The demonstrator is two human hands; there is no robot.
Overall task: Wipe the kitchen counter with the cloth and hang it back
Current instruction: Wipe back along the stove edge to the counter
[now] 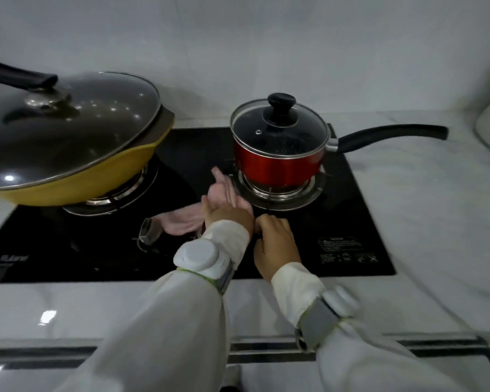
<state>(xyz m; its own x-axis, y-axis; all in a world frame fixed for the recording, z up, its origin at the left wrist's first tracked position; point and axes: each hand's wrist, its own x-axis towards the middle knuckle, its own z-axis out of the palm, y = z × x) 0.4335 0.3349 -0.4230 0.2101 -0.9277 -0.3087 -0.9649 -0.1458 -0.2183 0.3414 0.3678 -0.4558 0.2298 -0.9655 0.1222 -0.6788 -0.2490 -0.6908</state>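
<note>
— Where's the cloth just now?

— On the black glass hob, just in front of the red saucepan, between its burner and the one under the yellow wok. It's pink and bunched up.

— And the hands?

— The left hand lies on the cloth, pressing it to the glass, fingers stretched toward the saucepan. The right hand is curled into a loose fist holding nothing, knuckles on the hob in front of the saucepan, touching the left.

— The bench?

— White marble, all round the hob
</note>
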